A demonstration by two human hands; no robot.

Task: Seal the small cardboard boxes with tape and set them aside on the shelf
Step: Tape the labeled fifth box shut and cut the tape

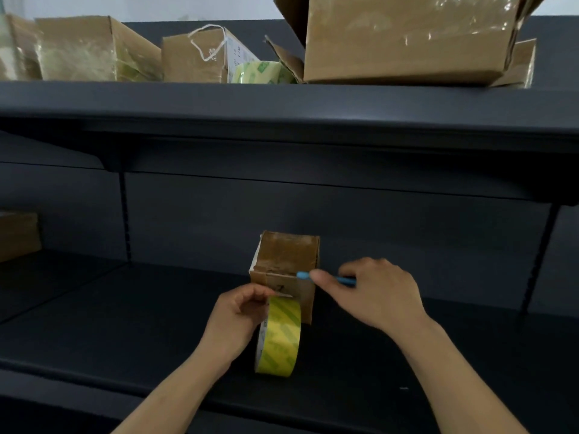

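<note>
Left hand [238, 317] pinches tape roll [279, 336] | right hand [376, 292] grips blue tool [346, 280] | box [288, 255] on dark shelf [125, 324]

- Large box [407, 39], upper right: top cut off by the frame edge.
- Box [17, 234], left edge: only partly shown.
- Blue tool [303, 275], centre: middle covered by the right hand [372, 292]; tip kind not determinable.
- Tape roll [279, 336], centre: left side hidden by the left hand [238, 314].
- Second roll [260, 72], top centre: base hidden by the shelf lip [282, 98].
</note>
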